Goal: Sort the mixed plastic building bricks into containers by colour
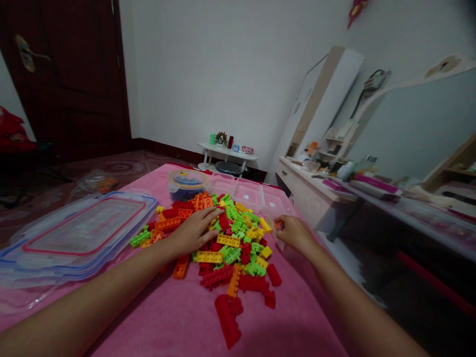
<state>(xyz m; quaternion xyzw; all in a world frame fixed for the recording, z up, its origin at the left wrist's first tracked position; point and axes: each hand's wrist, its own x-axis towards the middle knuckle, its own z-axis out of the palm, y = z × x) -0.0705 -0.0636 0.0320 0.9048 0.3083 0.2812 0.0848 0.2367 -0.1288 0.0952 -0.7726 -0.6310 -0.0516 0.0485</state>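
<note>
A heap of plastic building bricks (pixel 238 242) in red, orange, yellow and lime green spreads over a pink cloth (pixel 178 317). My left hand (pixel 196 229) lies on the heap's left side, fingers stretched out over the bricks. To the right of the heap, my right hand (pixel 295 234) is closed, with a small orange brick (pixel 278 225) showing at its fingertips. Just beyond the heap stand clear plastic containers (pixel 248 194) in a row. Nearest to me lies a long red brick (pixel 227 322).
Stacked clear lids (pixel 87 225) with blue and red rims lie on the left. A round lidded tub (pixel 188 183) stands at the far side. A dressing table (pixel 320 181) flanks the right, and a small white shelf (pixel 226 150) is by the wall.
</note>
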